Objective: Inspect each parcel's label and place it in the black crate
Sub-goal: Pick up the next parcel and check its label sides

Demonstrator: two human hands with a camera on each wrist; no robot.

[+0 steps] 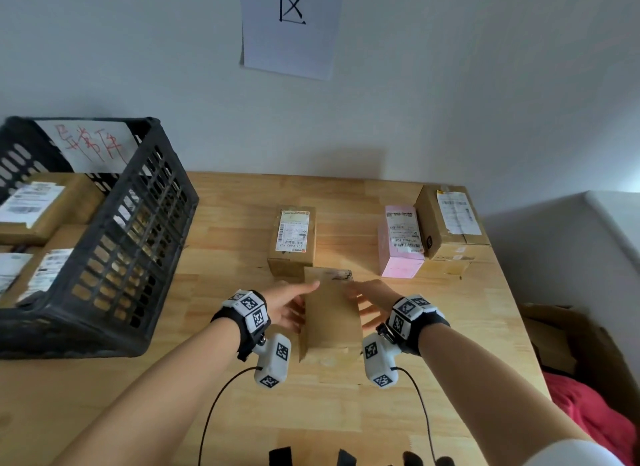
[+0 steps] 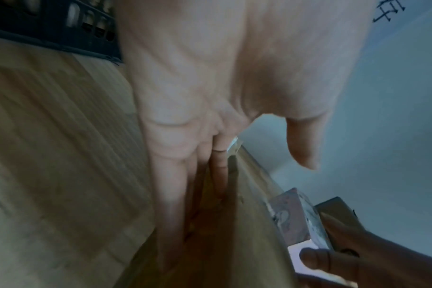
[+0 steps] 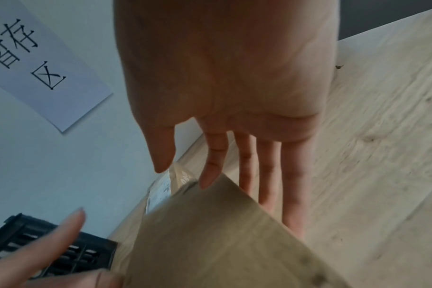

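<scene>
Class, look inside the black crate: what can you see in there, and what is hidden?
Inside the black crate lie several labelled cardboard parcels, labels facing up. Its walls and the picture's edge hide the rest, so the count is unclear.

A pale grey wall (image 1: 450,84) fills the upper frame, a white paper sign (image 1: 291,29) taped at top centre. Below, a light wooden table (image 1: 346,413). Red cloth (image 1: 595,417) lies lower right.

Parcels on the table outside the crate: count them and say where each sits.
4: a plain box between both hands, a labelled brown box behind it, a pink box and a larger brown box far right.
</scene>
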